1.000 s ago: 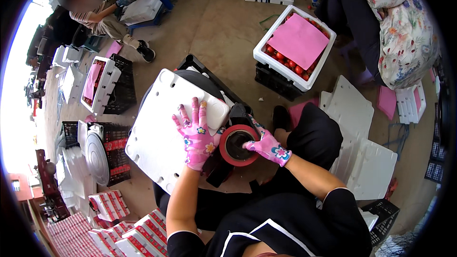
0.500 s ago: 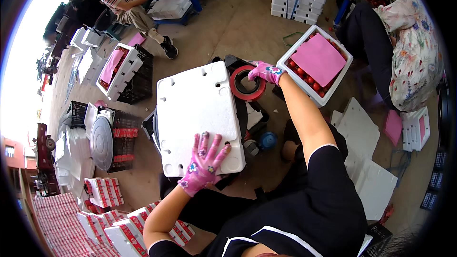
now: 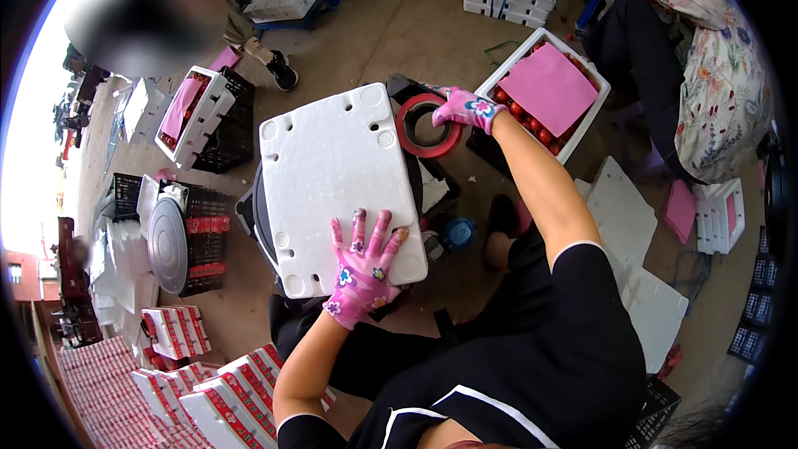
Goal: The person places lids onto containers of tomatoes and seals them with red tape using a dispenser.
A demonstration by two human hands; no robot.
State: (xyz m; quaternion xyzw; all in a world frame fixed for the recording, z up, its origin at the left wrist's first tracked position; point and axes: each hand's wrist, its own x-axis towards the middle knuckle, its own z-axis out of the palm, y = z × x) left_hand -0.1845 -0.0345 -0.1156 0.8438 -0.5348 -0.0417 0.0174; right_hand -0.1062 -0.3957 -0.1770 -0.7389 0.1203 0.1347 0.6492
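Note:
A white foam box (image 3: 324, 158) lies in front of me, its near end toward my lap. My left hand (image 3: 363, 274), in a pink flowered glove, lies spread on its near right corner. At the far right corner my right hand (image 3: 465, 110), gloved alike, is closed on a black tape dispenser (image 3: 405, 87) carrying a roll of red tape (image 3: 416, 145); some of its fingertips are hidden. The roll stands against the box's right edge. Beneath the box, a dark rounded support (image 3: 263, 199) shows at the left.
Right of the dispenser stands a foam box of cherry tomatoes (image 3: 544, 135) under a pink sheet (image 3: 550, 87). A blue-capped bottle (image 3: 457, 233) stands near my knee. Red-taped boxes (image 3: 229, 403) are stacked at lower left. A co-worker in a flowered top (image 3: 723, 91) sits at right.
The view has shifted slightly. My left hand has slid a little inward over the foam box, fingers still spread. My right hand stays at the tape dispenser by the far right corner.

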